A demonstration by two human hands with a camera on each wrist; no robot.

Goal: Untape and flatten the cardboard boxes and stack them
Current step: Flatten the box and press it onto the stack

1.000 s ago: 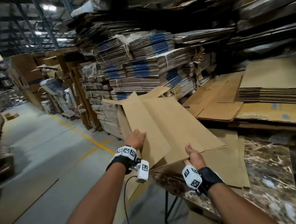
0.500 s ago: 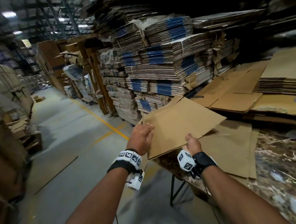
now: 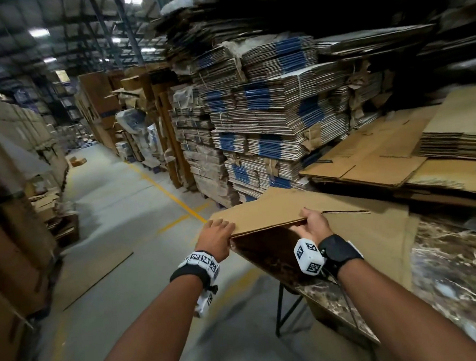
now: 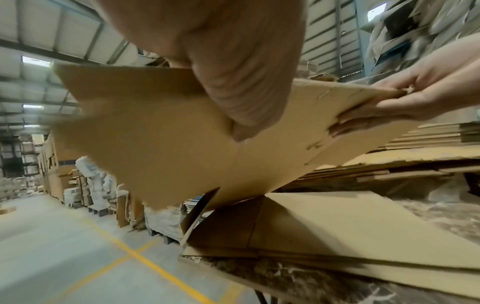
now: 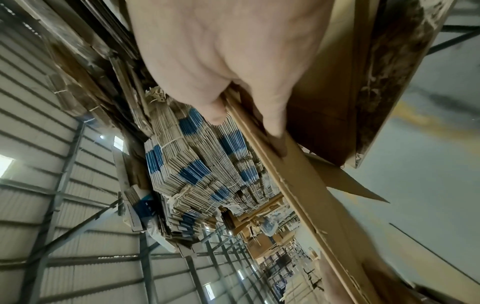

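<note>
Flattened cardboard box (image 3: 272,210) held nearly level above the near-left corner of the marble-top table (image 3: 449,272), not resting flat on it. Right hand (image 3: 313,225) pinches the box's near edge, thumb on top, fingers beneath. Left hand (image 3: 215,235) grips the left corner, fingers curled over the top face. Under the grip lies another flat cardboard sheet (image 3: 387,237) on the table. Beyond the held box, past both hands: tied bundles of flattened cartons (image 3: 269,116) with blue bands. Right of those, a low stack of flat boxes (image 3: 459,134). Left of the left hand, concrete floor with yellow line (image 3: 170,190).
</note>
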